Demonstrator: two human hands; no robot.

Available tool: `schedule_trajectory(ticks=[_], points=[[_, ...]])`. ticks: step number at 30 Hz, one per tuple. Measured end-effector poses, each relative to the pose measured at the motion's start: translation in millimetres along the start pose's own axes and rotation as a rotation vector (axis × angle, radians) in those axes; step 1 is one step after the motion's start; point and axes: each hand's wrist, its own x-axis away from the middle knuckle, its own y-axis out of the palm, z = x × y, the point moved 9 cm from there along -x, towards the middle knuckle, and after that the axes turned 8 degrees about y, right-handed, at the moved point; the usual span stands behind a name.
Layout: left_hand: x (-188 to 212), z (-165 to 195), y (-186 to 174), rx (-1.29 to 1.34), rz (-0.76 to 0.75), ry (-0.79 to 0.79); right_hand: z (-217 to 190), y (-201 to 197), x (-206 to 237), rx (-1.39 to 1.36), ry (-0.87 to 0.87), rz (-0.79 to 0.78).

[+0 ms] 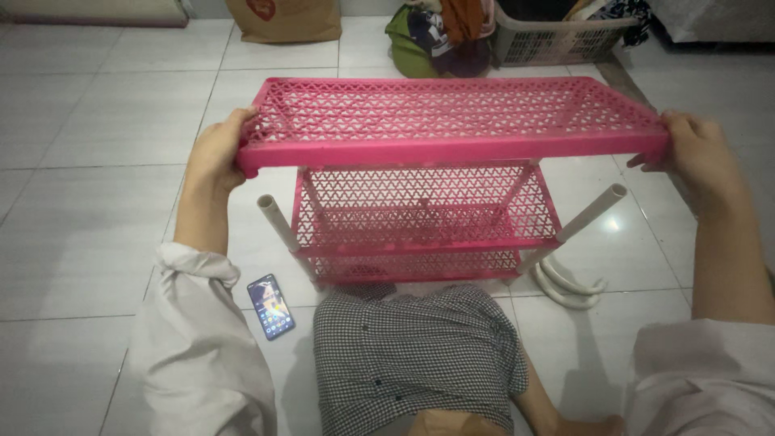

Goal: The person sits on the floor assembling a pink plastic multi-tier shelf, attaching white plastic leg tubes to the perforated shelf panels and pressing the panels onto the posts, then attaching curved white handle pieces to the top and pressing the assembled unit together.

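Observation:
A pink plastic lattice shelf panel (452,121) is held level above a partly built pink rack (420,226). My left hand (216,149) grips the panel's left end and my right hand (701,149) grips its right end. The rack below has two lattice tiers and stands on the white tiled floor. Two white tube posts stick up from it: a left post (274,220) and a right post (593,211), both bare at the top and leaning outward. The panel hangs above the posts without touching them.
A smartphone (271,306) lies on the tiles by my left sleeve. Curved white tube pieces (565,287) lie right of the rack. At the back stand a brown bag (284,20), a pile of clothes (440,36) and a laundry basket (557,40). My checked-cloth lap (412,347) is in front.

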Motion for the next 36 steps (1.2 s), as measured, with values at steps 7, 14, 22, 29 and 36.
schedule_trajectory(ticks=[7,14,22,29,36], points=[[11,-25,7,0.156,-0.114,0.099,52,-12,-27,-0.031,0.034,0.026],[21,-32,7,0.169,-0.091,0.123,58,-8,-24,-0.053,0.002,0.021],[21,-29,6,0.084,-0.079,0.075,39,1,-11,-0.051,0.007,0.008],[12,-28,14,0.12,-0.097,0.049,56,-3,-16,-0.082,0.026,0.011],[13,-41,15,0.135,-0.099,0.066,74,-12,-29,-0.133,-0.006,-0.004]])
